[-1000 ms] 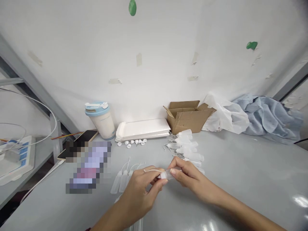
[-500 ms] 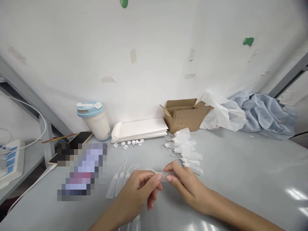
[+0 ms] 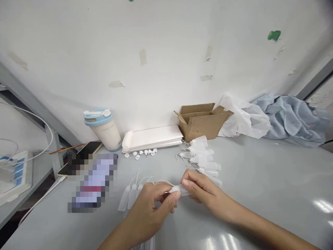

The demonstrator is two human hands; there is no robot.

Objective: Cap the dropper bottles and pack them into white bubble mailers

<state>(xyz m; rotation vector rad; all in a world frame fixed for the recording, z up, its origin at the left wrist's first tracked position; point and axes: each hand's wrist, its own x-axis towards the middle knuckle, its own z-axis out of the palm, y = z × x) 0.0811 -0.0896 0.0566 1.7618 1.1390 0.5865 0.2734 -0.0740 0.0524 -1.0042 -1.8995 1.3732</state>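
A small translucent bottle (image 3: 184, 190) with a white cap end lies level between my two hands. My left hand (image 3: 153, 208) pinches its capped end at the left, and a thin white tube curves above those fingers. Round the bottle's body at the right, my right hand (image 3: 201, 187) has its thumb and fingers closed. Left of my left hand, several similar bottles (image 3: 125, 198) with thin tubes lie side by side, partly hidden by it. Behind my right hand is a pile of more such bottles (image 3: 201, 156). Small white caps (image 3: 137, 157) are scattered before the white envelopes.
White padded envelopes (image 3: 153, 137) are stacked by the wall, between a blue-lidded cup (image 3: 106, 132) and an open cardboard box (image 3: 204, 125). A plastic bag (image 3: 244, 119) and blue cloth (image 3: 291, 119) lie at the right. Two phones, one dark (image 3: 87, 151), one blurred (image 3: 97, 180), lie at the left.
My right hand has shifted back along the bottle, so more of its body and white cap end shows. The camera view has moved slightly.
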